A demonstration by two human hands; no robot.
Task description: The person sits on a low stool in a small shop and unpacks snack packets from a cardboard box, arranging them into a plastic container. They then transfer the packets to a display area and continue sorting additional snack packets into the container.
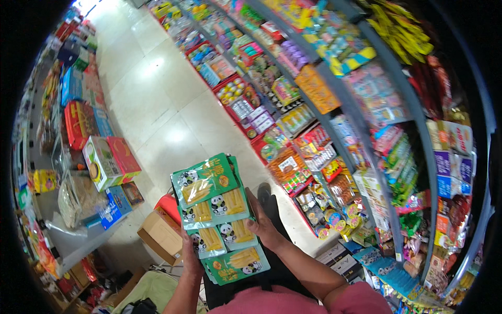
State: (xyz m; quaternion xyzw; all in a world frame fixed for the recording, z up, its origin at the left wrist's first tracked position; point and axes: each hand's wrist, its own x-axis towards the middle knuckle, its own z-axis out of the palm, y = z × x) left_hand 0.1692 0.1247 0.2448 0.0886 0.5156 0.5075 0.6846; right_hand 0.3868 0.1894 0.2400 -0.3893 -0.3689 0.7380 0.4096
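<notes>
Several green snack packets [231, 202] with panda pictures and yellow sticks printed on them lie overlapping in a stack, held in front of my body between both hands. My left hand [191, 251] grips the stack along its left edge. On the opposite edge is my right hand [262, 223], its thumb over the front of the packets and the other fingers partly hidden behind them. The topmost packet [204, 179] lies aslant at the far end of the stack, and another packet [237, 263] is turned the other way at the near end.
Shelves of packaged sweets and snacks [290, 163] run along the right. Boxes [102, 163] and bags stand on a counter at the left. An open cardboard box [162, 235] and a red object [168, 207] are beside my left hand. A tiled floor [164, 117] stretches ahead between them.
</notes>
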